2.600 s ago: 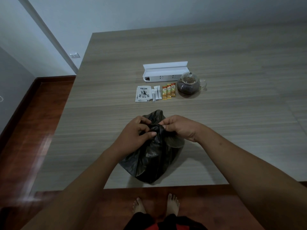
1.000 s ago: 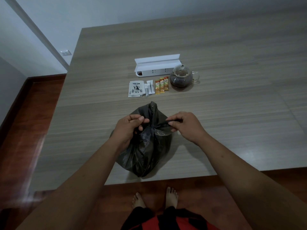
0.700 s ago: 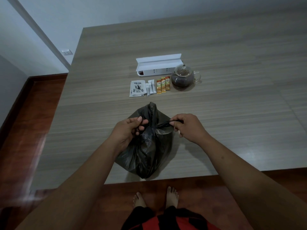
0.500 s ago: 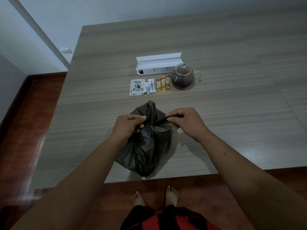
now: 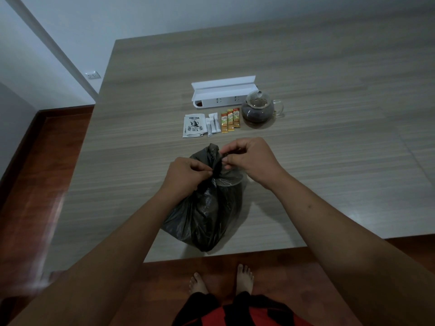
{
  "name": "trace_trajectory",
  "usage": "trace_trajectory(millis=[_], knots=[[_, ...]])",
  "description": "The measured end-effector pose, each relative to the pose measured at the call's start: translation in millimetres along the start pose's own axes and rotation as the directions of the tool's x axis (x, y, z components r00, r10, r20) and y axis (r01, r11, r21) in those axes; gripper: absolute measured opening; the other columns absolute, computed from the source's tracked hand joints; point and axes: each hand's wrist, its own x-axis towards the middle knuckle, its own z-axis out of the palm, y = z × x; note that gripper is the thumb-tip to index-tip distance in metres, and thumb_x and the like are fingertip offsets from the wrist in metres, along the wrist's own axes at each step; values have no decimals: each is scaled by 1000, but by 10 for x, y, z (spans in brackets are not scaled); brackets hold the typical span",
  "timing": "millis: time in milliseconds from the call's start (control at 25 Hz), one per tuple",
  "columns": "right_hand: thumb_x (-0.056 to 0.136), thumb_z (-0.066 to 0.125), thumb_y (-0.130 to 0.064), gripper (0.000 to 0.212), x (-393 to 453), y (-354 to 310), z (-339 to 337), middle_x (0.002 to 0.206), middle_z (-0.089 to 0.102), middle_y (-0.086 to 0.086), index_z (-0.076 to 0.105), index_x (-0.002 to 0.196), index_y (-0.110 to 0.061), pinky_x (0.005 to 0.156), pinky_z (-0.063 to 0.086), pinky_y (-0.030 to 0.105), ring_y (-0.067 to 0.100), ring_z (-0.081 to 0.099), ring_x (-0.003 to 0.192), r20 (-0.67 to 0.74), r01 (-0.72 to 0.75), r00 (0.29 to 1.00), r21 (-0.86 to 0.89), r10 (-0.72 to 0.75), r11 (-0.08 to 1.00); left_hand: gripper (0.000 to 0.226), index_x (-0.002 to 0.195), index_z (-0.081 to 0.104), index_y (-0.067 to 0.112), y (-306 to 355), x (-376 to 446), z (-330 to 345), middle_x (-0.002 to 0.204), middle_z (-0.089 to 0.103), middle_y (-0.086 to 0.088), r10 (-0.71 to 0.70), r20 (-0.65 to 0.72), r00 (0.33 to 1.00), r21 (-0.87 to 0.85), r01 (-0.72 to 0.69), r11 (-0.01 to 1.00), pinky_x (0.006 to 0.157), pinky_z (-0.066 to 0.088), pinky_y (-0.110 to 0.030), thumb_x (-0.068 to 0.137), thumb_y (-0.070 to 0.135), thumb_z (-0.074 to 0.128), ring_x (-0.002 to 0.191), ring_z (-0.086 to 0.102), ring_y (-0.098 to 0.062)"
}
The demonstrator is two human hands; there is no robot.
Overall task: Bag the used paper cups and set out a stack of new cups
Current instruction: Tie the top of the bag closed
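A black plastic bag (image 5: 207, 212) stands bulging near the front edge of the wooden table (image 5: 329, 147). Its top is gathered into a twisted neck. My left hand (image 5: 186, 176) pinches the neck from the left. My right hand (image 5: 251, 161) grips a strip of the bag's top from the right, fingers curled over it. The two hands nearly touch above the bag. The bag's contents are hidden, and no cups show anywhere.
Behind the bag lie a white tea packet (image 5: 194, 125), small white sachets (image 5: 213, 124) and three orange stick packs (image 5: 230, 121). A glass teapot of dark tea (image 5: 259, 108) stands to their right, a long white box (image 5: 223, 94) behind them. My bare feet (image 5: 221, 282) are below the table's edge.
Both hands have drawn together over the bag's neck, and the right hand has moved up and left with its strip of plastic. The bag stays in place.
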Motion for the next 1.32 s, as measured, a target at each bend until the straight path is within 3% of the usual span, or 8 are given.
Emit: trace_trajectory(millis=[160, 280, 440, 600, 800, 880, 1000, 1320], knots=[[83, 63, 17, 24, 75, -57, 85, 79, 70, 9, 70, 89, -5, 67, 61, 26, 15, 67, 66, 31, 19, 999, -10, -18, 1000, 7, 81, 81, 21, 63, -30, -36, 71, 71, 7, 40, 113, 993, 72, -48, 996, 64, 45, -21, 80, 28, 78, 64, 62, -3], [85, 59, 16, 28, 108, -50, 113, 88, 71, 10, 69, 97, -7, 68, 60, 26, 14, 69, 69, 23, 46, 999, -18, -45, 999, 34, 64, 73, 11, 53, -34, -17, 56, 62, -1, 42, 84, 996, 31, -45, 999, 52, 38, -21, 79, 41, 79, 52, 53, -7], [81, 62, 4, 38, 102, 228, 123, 96, 71, -1, 69, 110, -21, 81, 61, 41, 19, 71, 87, -163, -26, 987, -191, -5, 981, 43, 51, 61, 17, -33, 21, 11, 50, 53, -5, -41, 39, 998, -189, 48, 981, 50, 33, -23, 88, 35, 72, 42, 47, -10], [77, 76, -10, 33, 17, 436, 233, 92, 67, -7, 67, 107, -21, 94, 54, 37, 10, 65, 86, -37, -136, 991, -302, 131, 944, 39, 56, 63, 14, -90, 38, 4, 58, 57, -11, -63, 77, 995, -256, 81, 963, 57, 36, -29, 84, 39, 72, 52, 51, -17], [78, 74, 0, 30, 24, 384, 258, 91, 66, 2, 63, 98, -19, 75, 57, 29, 13, 64, 82, -8, -176, 984, -163, 177, 971, 43, 86, 75, 12, -152, 42, -29, 86, 72, -26, -37, 110, 993, -284, 67, 956, 72, 47, -40, 77, 54, 66, 73, 65, -27], [82, 62, 13, 35, 16, 331, 225, 92, 66, -1, 62, 105, -13, 59, 51, 20, 9, 62, 79, 36, -208, 977, -73, 211, 975, 23, 89, 76, 23, -125, 23, -38, 90, 75, -19, -35, 103, 994, -290, 64, 955, 74, 49, -40, 85, 40, 61, 78, 68, -26], [84, 62, 12, 35, 17, 328, 220, 94, 68, 2, 62, 108, -13, 56, 51, 20, 9, 64, 79, 101, -199, 973, -72, 205, 977, 19, 92, 72, 22, -124, 26, -47, 87, 74, -10, -25, 92, 995, -287, 50, 957, 74, 50, -41, 96, 18, 54, 77, 67, -25], [78, 77, 2, 24, 47, 398, 325, 63, 62, 3, 64, 75, -17, 56, 58, 30, 14, 63, 56, -101, -104, 991, -156, 89, 982, 18, 95, 66, 13, -41, 86, -34, 76, 72, -9, -69, 35, 997, -179, 74, 981, 50, 48, -25, 100, 16, 49, 60, 70, -15]])
